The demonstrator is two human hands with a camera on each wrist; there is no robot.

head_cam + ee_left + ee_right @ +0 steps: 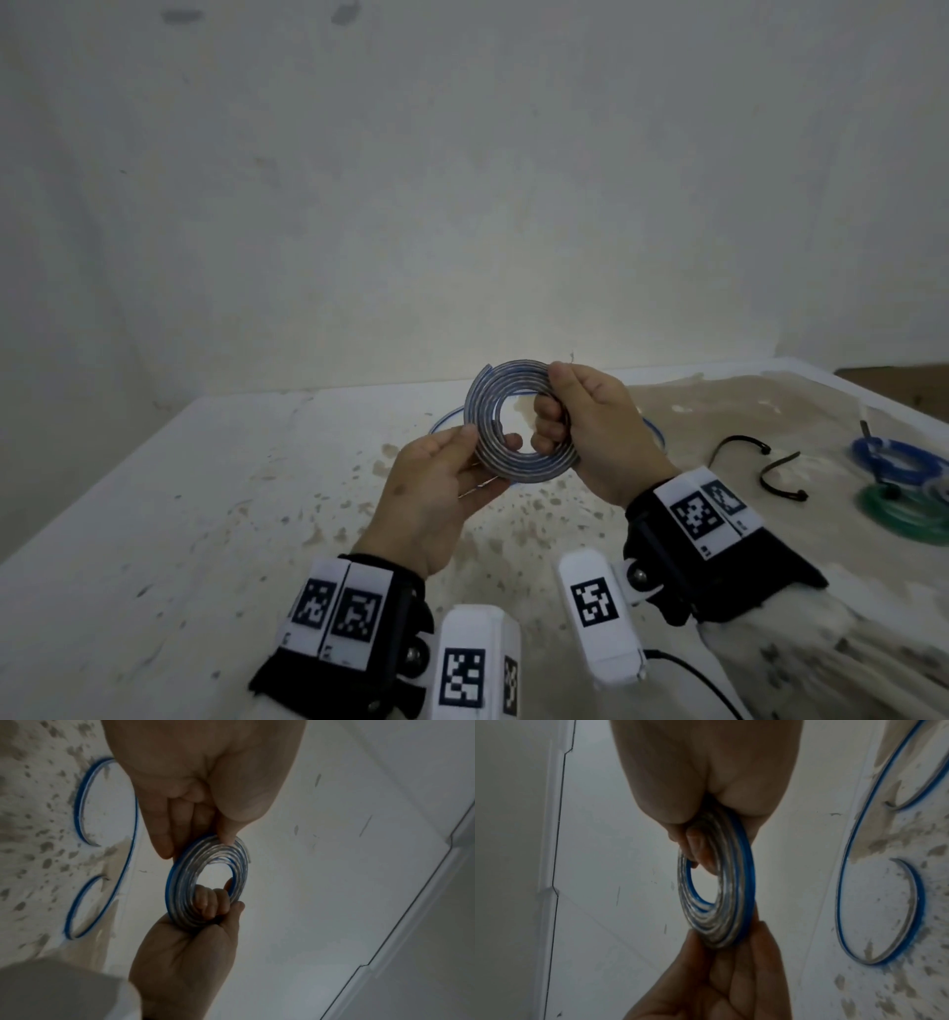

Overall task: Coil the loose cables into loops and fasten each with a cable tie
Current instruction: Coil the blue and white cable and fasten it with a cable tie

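While both hands grip, flat glossy spiral cable coil (pixel 518 421), blue-edged

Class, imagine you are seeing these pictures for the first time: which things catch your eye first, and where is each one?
First, the coiled cable, clear with a blue stripe, held up above the table's middle: the left hand pinches its near edge and the right hand grips its right side. Its loose tail curls on the stained table behind. At the right lie two black cable ties and, by the edge, a blue coil and a green coil.
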